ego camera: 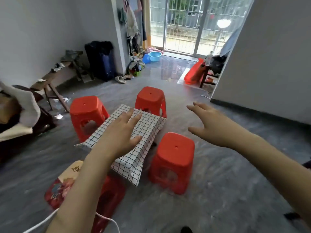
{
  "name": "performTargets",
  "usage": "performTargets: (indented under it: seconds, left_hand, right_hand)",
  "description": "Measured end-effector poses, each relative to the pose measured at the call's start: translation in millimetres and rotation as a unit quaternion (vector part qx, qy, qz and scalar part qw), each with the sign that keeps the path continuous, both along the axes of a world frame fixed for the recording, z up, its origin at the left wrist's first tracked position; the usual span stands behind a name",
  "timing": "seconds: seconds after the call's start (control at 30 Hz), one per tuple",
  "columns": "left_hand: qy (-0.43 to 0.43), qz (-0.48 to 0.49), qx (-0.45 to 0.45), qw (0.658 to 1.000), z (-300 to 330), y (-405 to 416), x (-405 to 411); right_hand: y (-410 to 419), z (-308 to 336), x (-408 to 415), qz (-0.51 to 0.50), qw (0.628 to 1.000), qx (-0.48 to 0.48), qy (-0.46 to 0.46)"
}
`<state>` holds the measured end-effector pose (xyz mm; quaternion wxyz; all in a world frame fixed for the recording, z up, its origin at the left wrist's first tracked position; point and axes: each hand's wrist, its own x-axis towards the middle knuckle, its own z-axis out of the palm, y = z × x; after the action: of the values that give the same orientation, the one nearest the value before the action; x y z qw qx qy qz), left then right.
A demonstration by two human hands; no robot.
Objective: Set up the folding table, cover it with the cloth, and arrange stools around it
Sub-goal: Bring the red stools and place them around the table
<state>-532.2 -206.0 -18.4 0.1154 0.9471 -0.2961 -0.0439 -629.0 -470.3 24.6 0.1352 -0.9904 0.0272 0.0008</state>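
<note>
A low table stands on the grey floor under a white cloth with a black grid point(148, 125), which hangs over its edges. Red plastic stools stand around it: one at the left point(85, 110), one at the far end point(150, 98), one at the right point(175, 153). At the near end, partly behind my left arm, is a red stool with a patterned cushion point(67, 180). My left hand point(122, 132) hovers over the cloth, fingers spread, holding nothing. Above the floor to the right of the table, my right hand point(208, 123) is open and empty.
A wooden bench point(55, 78) with rags runs along the left wall, beside a dark suitcase point(101, 59). A blue basin point(154, 56) and scattered clothes lie near the balcony door. A red bag point(193, 73) sits by the right wall. A white cable point(107, 219) hangs below my left arm.
</note>
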Motion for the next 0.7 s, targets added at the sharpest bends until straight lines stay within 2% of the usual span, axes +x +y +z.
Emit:
performTargets:
  seconds: [0.2,0.43,0.7]
  left_hand:
    - [-0.015,-0.135,0.012,0.991,10,-138,-28]
    - [-0.022,-0.244,0.006,0.970,14,-328,-79]
    - [-0.039,-0.306,-0.012,0.951,25,-500,-129]
  right_hand:
    - [-111,-7,-82,-0.128,0.992,0.022,-0.008]
    - [-261,-7,-175,-0.232,0.972,0.033,-0.003]
    - [-405,15,-237,-0.280,0.959,0.027,-0.021]
